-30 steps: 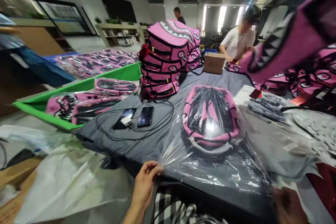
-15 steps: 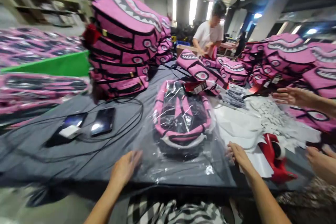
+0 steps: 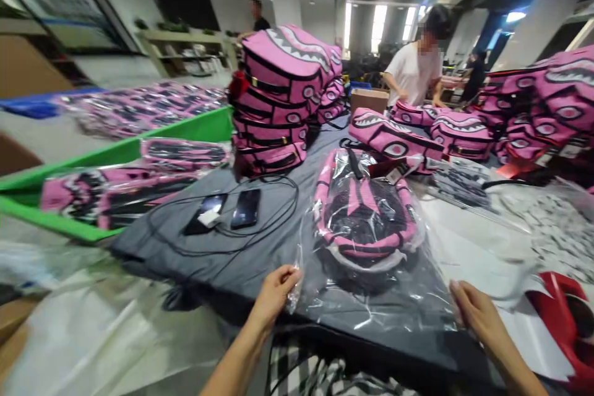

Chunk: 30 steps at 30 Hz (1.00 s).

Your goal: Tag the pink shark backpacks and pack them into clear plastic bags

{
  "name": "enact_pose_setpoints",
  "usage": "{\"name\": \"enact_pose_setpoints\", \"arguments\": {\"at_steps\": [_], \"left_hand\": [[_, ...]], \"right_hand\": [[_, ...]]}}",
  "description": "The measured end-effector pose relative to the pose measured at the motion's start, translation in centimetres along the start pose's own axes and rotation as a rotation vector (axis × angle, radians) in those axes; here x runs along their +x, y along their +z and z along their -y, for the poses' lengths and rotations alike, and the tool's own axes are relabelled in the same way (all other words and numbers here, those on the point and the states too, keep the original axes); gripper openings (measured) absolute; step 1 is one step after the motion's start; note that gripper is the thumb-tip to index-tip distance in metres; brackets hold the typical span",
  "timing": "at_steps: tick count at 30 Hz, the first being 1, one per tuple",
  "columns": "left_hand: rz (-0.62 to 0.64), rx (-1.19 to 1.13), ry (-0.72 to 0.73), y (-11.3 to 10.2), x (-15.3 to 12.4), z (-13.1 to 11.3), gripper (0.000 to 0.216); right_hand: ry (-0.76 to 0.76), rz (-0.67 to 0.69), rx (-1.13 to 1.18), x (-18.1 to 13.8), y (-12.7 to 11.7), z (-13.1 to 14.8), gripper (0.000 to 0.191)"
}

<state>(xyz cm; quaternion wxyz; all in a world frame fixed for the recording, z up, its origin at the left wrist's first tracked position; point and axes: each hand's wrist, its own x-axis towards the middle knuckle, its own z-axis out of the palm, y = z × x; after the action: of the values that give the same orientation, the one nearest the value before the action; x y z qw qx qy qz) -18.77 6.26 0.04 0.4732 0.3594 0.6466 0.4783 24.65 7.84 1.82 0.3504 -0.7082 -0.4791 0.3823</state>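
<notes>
1. Clear plastic bag (image 3: 385,314) spans our grip: our left hand (image 3: 277,289) pinches its near left edge, while the fingers of our right hand (image 3: 476,312) curl closed on the opposite edge.
2. We hold the edges well apart, perhaps to spread the film flat at its near end.
3. Beyond and between our hands, inside that film, a pink-and-black backpack (image 3: 366,216) lies on the grey cloth (image 3: 278,247), dark panel upward.
4. Right of our grip sits a red tape dispenser (image 3: 559,312), probably placed for easy reach; farther off, a clear packet (image 3: 461,184) holds grey patterned pieces we cannot identify.
5. Leftward, past our left hand, a green bin (image 3: 83,232) contains pink bags in clear wrapping (image 3: 183,151).
6. Farthest from our grip rise stacked pink bags (image 3: 276,111), apparently laid flat for steadiness, near a cardboard box (image 3: 369,101), contents hidden, and a white-shirted co-worker (image 3: 411,71).
</notes>
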Motion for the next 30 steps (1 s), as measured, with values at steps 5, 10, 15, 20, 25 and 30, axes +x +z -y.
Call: {"name": "enact_pose_setpoints", "arguments": {"at_steps": [5,10,15,20,25,30], "left_hand": [[-0.114,0.074,0.002,-2.5,0.6,0.8,0.068],[-0.172,0.229,0.074,-2.0,1.1,0.2,0.052],[-0.190,0.239,0.161,-2.1,2.6,-0.2,0.032],[-0.112,0.019,0.047,-4.3,2.1,0.1,0.061],[-0.121,-0.083,-0.017,-2.5,1.2,0.8,0.053],[-0.027,-0.183,-0.003,-1.8,-0.1,0.8,0.064]], "right_hand": [[0.068,0.087,0.035,2.7,-2.1,-2.9,0.063],[0.168,0.083,0.104,2.7,-1.5,-1.5,0.056],[-0.015,0.009,0.042,1.0,-0.1,-0.6,0.052],[0.193,0.043,0.147,2.5,-0.6,-1.9,0.052],[0.243,0.038,0.125,4.1,-0.7,-1.0,0.051],[0.133,0.001,-0.016,4.6,-1.3,0.4,0.058]]}}
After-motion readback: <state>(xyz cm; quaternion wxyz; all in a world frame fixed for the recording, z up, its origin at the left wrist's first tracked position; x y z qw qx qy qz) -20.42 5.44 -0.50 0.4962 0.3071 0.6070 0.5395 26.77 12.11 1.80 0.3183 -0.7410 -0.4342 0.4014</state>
